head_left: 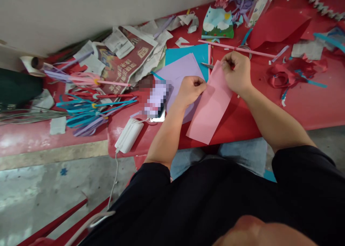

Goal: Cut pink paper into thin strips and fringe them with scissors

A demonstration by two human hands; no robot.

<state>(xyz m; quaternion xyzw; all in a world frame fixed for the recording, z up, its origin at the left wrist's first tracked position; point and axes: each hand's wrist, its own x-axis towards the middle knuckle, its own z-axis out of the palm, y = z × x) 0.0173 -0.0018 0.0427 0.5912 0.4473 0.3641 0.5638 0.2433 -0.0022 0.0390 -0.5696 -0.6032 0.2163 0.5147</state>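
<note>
A pink paper sheet point(209, 109) lies slanted over the front edge of the red table point(309, 106). My left hand point(191, 89) is closed and pinches the sheet's left edge. My right hand point(235, 72) is closed on the sheet's top end. Scissors point(208, 65) lie just beyond the sheet, their blade tip showing between my hands. Under the pink sheet lie a lilac sheet point(180, 73) and a teal sheet point(188, 54).
A phone point(156, 106) and a white power bank point(129, 134) with its cable sit at the left of my arm. Paper flowers on sticks point(88, 109), newspapers point(126, 55), red paper point(277, 25) and scraps crowd the table. A long pink paper stick point(237, 48) lies behind my hands.
</note>
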